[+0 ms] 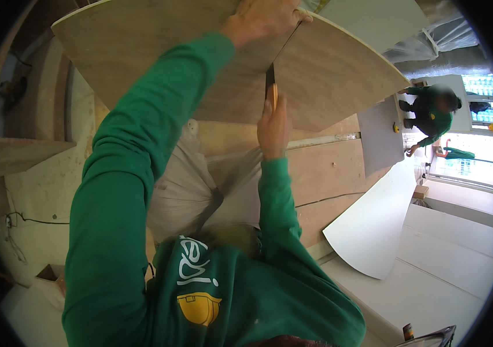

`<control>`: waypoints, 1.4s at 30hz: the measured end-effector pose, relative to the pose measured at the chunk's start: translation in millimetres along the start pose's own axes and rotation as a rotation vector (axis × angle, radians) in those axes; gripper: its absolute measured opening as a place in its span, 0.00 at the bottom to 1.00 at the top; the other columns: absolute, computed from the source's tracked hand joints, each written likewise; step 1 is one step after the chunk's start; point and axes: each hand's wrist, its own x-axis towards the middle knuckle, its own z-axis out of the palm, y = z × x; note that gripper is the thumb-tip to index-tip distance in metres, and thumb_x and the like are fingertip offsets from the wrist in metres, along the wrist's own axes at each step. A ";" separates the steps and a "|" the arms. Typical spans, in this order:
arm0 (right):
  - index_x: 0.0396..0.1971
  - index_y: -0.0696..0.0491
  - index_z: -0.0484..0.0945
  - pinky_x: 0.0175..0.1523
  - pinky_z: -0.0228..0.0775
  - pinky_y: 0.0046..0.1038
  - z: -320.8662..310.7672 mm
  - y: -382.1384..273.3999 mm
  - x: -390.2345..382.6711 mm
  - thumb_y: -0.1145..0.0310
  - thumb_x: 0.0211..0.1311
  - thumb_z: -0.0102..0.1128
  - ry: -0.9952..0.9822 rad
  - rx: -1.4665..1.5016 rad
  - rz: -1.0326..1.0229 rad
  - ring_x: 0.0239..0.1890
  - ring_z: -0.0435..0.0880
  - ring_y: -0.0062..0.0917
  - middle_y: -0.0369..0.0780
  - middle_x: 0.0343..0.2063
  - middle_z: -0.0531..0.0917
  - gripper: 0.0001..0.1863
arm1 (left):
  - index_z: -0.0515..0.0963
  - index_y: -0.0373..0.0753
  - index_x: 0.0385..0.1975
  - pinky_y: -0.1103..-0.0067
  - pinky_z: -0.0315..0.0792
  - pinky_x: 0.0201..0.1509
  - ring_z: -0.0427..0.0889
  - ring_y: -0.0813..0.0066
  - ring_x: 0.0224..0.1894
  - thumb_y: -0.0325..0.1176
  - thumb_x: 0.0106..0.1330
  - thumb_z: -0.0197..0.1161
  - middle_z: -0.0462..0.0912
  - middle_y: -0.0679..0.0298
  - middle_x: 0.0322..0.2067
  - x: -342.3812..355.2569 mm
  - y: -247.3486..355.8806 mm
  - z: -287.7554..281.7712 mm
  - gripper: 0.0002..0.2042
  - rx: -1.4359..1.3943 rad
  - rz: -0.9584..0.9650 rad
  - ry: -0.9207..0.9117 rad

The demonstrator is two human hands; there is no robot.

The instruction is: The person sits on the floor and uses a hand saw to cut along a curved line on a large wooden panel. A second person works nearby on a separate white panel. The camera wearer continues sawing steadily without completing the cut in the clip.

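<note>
A large plywood panel [211, 75] with a curved far edge stretches across the top of the view, in front of my legs. My left hand [261, 20] is at that far edge, fingers bent over it and partly cut off by the top of the picture. In my right hand [274, 130], below, is a narrow tool with a dark flat blade and an orange-brown handle, perhaps a hand saw [270, 76] seen edge-on. Its blade lines up with a thin dark line [288, 43] running across the panel toward my left hand. Whether that line is a cut or a mark, I cannot tell.
A white fan-shaped panel [373, 222] lies to the right, beside a grey sheet [380, 136]. Farther right, another person [434, 113] in green bends over. A cable [330, 198] crosses the boards by my right arm. Wooden box-like pieces [21, 153] stand at left.
</note>
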 end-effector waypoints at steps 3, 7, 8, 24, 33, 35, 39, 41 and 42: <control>0.67 0.55 0.73 0.36 0.75 0.53 -37.0 30.8 -104.0 0.62 0.87 0.54 -0.032 -0.013 -0.051 0.37 0.87 0.61 0.58 0.38 0.86 0.18 | 0.89 0.33 0.31 0.53 0.82 0.45 0.91 0.43 0.36 0.50 0.71 0.69 0.90 0.44 0.29 3.2 -3.1 0.5 0.22 0.012 -0.017 -0.023; 0.70 0.54 0.73 0.40 0.77 0.54 -95.5 0.6 -168.6 0.63 0.86 0.55 -0.171 0.014 0.193 0.40 0.88 0.61 0.58 0.37 0.87 0.20 | 0.89 0.32 0.30 0.53 0.82 0.45 0.91 0.43 0.35 0.49 0.71 0.69 0.89 0.44 0.29 0.1 -6.7 -2.1 0.22 0.038 -0.022 -0.042; 0.70 0.54 0.73 0.40 0.77 0.55 -99.1 -2.8 -168.8 0.64 0.86 0.55 -0.194 0.032 0.230 0.40 0.87 0.62 0.58 0.37 0.87 0.21 | 0.89 0.32 0.30 0.53 0.82 0.45 0.91 0.43 0.35 0.49 0.71 0.69 0.89 0.44 0.29 -3.3 -9.4 -2.5 0.22 0.034 -0.029 -0.027; 0.65 0.55 0.76 0.34 0.73 0.56 -84.4 11.2 -171.2 0.61 0.87 0.55 -0.123 0.028 0.145 0.34 0.86 0.61 0.58 0.34 0.86 0.17 | 0.88 0.32 0.28 0.53 0.82 0.44 0.91 0.42 0.36 0.50 0.71 0.68 0.90 0.45 0.30 -0.1 -9.9 3.9 0.23 0.027 -0.010 -0.017; 0.61 0.56 0.73 0.42 0.71 0.55 18.7 10.0 28.6 0.59 0.88 0.52 -0.011 0.069 0.103 0.43 0.84 0.63 0.60 0.37 0.85 0.16 | 0.89 0.32 0.33 0.53 0.82 0.45 0.91 0.44 0.37 0.49 0.72 0.67 0.91 0.45 0.32 -1.2 5.6 4.8 0.21 -0.003 0.078 0.041; 0.62 0.56 0.72 0.42 0.71 0.55 12.6 5.7 28.1 0.59 0.88 0.52 -0.048 0.030 0.092 0.42 0.84 0.63 0.59 0.37 0.85 0.17 | 0.89 0.32 0.32 0.54 0.82 0.45 0.92 0.44 0.37 0.49 0.72 0.67 0.91 0.45 0.31 1.3 2.7 0.0 0.21 0.008 0.075 0.042; 0.65 0.55 0.74 0.41 0.72 0.55 -19.8 6.0 -50.6 0.59 0.89 0.51 -0.061 0.046 0.080 0.39 0.85 0.63 0.58 0.39 0.86 0.18 | 0.89 0.32 0.32 0.55 0.83 0.44 0.92 0.44 0.36 0.50 0.72 0.68 0.90 0.45 0.29 -1.1 0.9 -2.6 0.22 0.031 0.019 -0.019; 0.66 0.54 0.74 0.38 0.72 0.55 -49.4 15.5 -118.1 0.60 0.88 0.53 -0.104 0.040 0.103 0.37 0.86 0.61 0.58 0.37 0.87 0.18 | 0.89 0.32 0.31 0.55 0.82 0.44 0.92 0.44 0.35 0.50 0.72 0.68 0.90 0.46 0.29 3.5 -6.4 -0.5 0.22 0.054 0.011 -0.014; 0.65 0.53 0.74 0.34 0.71 0.55 -64.2 19.6 -149.6 0.60 0.88 0.54 -0.121 0.008 0.106 0.34 0.86 0.60 0.58 0.35 0.86 0.17 | 0.89 0.32 0.31 0.54 0.82 0.44 0.92 0.44 0.35 0.50 0.72 0.69 0.91 0.46 0.29 0.9 -9.6 0.5 0.22 0.067 0.023 -0.004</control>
